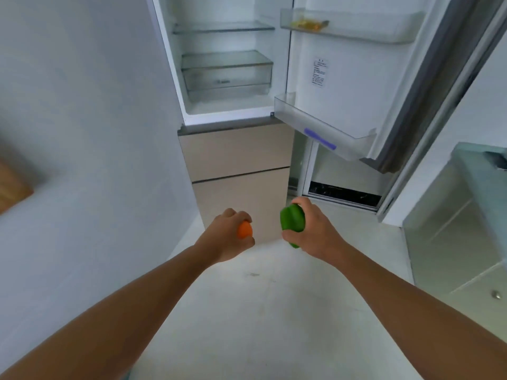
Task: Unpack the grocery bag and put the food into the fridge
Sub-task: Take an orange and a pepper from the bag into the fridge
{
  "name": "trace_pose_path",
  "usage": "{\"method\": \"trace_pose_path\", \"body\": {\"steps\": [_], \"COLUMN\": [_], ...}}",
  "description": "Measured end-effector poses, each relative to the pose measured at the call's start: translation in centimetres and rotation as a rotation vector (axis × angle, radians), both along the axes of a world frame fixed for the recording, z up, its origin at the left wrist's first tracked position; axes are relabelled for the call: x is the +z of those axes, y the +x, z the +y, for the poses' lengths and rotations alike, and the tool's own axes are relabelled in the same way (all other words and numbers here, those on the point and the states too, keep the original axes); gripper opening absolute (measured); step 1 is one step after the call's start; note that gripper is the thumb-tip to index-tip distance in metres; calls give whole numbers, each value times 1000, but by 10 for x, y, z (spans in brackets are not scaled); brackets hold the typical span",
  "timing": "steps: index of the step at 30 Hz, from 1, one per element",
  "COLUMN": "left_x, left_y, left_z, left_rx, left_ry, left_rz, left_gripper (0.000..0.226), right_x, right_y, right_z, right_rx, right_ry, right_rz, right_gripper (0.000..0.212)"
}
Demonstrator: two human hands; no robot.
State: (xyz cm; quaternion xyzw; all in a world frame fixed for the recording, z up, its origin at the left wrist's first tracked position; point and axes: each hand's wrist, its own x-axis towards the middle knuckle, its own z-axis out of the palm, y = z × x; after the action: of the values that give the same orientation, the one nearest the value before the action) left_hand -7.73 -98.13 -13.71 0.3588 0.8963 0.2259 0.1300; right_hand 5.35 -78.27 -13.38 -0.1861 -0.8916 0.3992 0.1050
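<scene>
The fridge (227,67) stands open, its shelves and drawer bare; only the upper door bin (348,26) holds something yellowish. The left hand (230,237) is curled round an orange fruit (244,230), the right hand (312,229) round a green pepper (292,218), both held low before the fridge. Neither is stowed yet; the bag is out of view.

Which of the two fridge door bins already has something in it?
The upper door bin, which holds a yellowish item at its left end; the lower door bin, marked with a purple strip, shows nothing inside.
</scene>
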Motion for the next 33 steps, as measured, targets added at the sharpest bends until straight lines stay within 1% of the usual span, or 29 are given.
{"method": "trace_pose_path", "body": {"steps": [4, 9, 14, 21, 27, 33], "left_x": [11, 17, 18, 36, 54, 65], "left_y": [-48, -101, -160, -261, -339, -410], "left_z": [-8, 9, 50, 119, 162, 184], "left_rx": [35, 59, 69, 130, 202, 229], "left_ry": [16, 24, 1, -3, 72, 93], "left_rz": [22, 54, 93, 120, 141, 154], "left_gripper": [51, 53, 56, 56, 54, 51], "right_x": [7, 17, 21, 37, 62, 72], "right_y": [-55, -122, -195, -313, -400, -473], "right_z": [-5, 11, 47, 117, 166, 185], "right_rx": [30, 65, 117, 201, 247, 268], "right_ry": [60, 104, 127, 122, 118, 104], "right_rz": [16, 65, 83, 98, 150, 150], "right_gripper": [66, 66, 69, 67, 64, 63]}}
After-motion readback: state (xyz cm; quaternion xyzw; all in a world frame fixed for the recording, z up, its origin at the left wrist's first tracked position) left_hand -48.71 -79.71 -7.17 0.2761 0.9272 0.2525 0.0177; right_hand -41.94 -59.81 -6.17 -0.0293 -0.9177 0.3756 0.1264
